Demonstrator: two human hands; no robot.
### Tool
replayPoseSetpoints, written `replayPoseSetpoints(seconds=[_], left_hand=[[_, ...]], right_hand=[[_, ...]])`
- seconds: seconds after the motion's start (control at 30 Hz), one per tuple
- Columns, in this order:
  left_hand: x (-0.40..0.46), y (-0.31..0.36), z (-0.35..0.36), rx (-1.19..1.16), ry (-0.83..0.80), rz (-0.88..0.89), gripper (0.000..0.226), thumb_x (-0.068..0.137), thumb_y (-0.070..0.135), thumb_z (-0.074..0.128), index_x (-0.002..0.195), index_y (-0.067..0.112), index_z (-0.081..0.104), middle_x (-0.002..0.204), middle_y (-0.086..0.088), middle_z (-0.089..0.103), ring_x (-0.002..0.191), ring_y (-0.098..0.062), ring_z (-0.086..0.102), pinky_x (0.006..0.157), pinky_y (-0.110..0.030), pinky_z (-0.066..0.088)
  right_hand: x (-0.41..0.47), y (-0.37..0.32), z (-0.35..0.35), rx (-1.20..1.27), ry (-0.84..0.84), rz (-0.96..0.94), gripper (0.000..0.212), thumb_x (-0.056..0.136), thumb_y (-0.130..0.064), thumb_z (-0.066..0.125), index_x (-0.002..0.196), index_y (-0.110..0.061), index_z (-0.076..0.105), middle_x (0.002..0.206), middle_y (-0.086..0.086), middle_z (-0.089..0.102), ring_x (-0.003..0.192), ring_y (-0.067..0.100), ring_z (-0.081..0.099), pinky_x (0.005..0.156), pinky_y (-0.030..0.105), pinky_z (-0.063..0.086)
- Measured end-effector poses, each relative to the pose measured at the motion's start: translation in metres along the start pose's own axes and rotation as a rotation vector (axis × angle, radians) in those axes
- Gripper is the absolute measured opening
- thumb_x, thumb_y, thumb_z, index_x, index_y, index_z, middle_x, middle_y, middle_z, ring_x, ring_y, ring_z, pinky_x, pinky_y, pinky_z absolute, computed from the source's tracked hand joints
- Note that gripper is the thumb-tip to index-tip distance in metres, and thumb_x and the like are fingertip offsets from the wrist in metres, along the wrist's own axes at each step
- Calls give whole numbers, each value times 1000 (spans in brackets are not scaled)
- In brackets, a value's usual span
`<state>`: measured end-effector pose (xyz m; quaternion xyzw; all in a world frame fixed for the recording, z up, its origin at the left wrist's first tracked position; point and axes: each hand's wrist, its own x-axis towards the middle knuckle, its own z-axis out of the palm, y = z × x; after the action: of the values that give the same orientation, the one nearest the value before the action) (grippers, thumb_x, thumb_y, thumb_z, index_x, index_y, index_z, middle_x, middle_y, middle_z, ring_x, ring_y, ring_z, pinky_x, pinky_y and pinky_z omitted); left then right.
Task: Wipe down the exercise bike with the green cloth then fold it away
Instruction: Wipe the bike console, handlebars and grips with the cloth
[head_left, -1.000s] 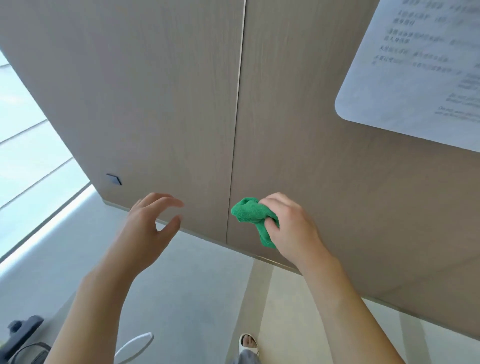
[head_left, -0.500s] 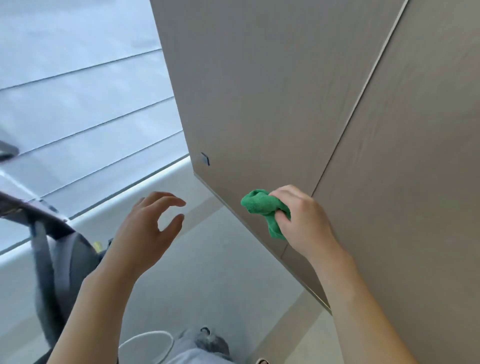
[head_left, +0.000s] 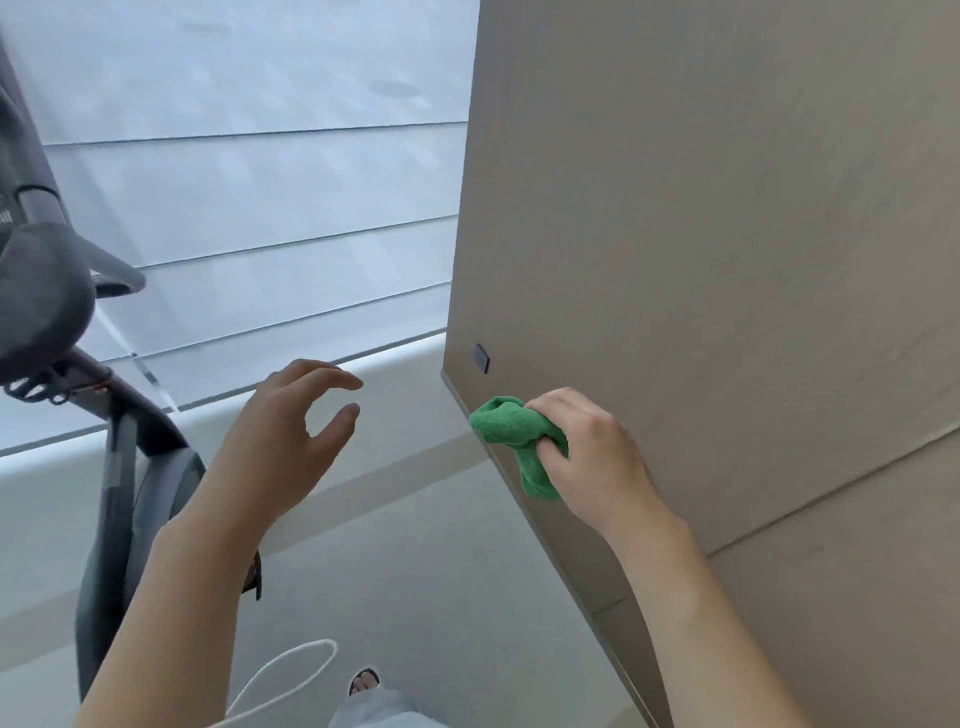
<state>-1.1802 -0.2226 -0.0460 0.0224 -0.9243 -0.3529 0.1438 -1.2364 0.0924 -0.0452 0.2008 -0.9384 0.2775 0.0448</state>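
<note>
Green cloth (head_left: 511, 428) bunched into a wad, gripped in the right hand (head_left: 587, 457), one loose tail hanging below the fist. Thumb and curled fingers (head_left: 550, 410) wrapped tight round the wad, held up in the air in front of the lower corner of a beige wood-grain wall panel (head_left: 701, 234); whether cloth touches panel, cannot tell. Small dark tab (head_left: 482, 357) on the panel just above the cloth.

Left hand (head_left: 291, 441) raised well apart from the cloth, holding nothing, fingers (head_left: 332, 376) spread wide and loosely bent, thumb out below them.

Exercise bike (head_left: 109, 467) at the far left, grey, only partly in view: dark padded part up top, slanted frame below, reaching down behind the left forearm. No contact between either hand and the bike.

Behind, a pale window blind (head_left: 249, 182) with horizontal seams, above a light ledge. Below, grey floor (head_left: 441, 597), a white cord loop (head_left: 291, 675), and a sandalled foot (head_left: 363, 680) near the bottom edge.
</note>
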Motion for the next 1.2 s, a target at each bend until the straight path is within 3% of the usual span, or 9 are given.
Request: replayPoseSetpoints(seconds=[0.13,0.43,0.53,0.7,0.83,1.03,1.2], left_hand=[[40,-35,-36,-5,45,-3,20,96,26,67,115,32,70,123,16,63,120,-14,57,97,-36,45],[65,-107,-101,7,187,-46,21,95,16,70,114,25,72,119,13,65,114,-16,60,99,-36,48],[67,-123,-123,30,265,-51,18,98,21,67,115,24,72,120,13,65,106,-13,60,94,-33,47],[66,-149,-153,103,345,-102,22,97,26,62,118,22,70,118,13,64,109,-12,60,98,-35,52],[67,-170,-173,174,407,-201,24,97,14,67,121,18,69,118,9,65,109,-12,60,99,-30,51],[76,-191,-189,263,520,-382,23,95,14,68,118,17,70,118,6,69,111,-11,60,100,-13,38],[80,-198,-188,307,617,-538,23,95,16,68,117,22,70,120,8,68,115,-14,62,104,-34,51]], right_hand=[[65,-37,22,-4,0,-48,33,89,-8,59,113,-28,69,114,-16,63,99,14,60,78,37,54],[168,-114,75,39,-62,-193,35,88,-12,56,114,-31,70,113,-16,64,100,15,62,81,39,55],[201,-142,90,70,-83,-254,36,88,-13,56,115,-32,70,115,-20,63,100,13,62,83,40,56],[249,-185,116,161,-124,-386,34,88,-8,59,113,-29,71,111,-19,64,97,10,61,84,38,54],[291,-220,139,220,-182,-498,33,90,-5,60,114,-25,72,113,-18,64,98,11,62,84,37,53],[356,-266,170,313,-284,-669,31,90,-6,62,113,-26,71,110,-20,63,98,9,61,82,31,52],[404,-307,190,421,-321,-807,32,88,-11,65,115,-26,73,112,-18,63,99,11,62,84,34,53]])
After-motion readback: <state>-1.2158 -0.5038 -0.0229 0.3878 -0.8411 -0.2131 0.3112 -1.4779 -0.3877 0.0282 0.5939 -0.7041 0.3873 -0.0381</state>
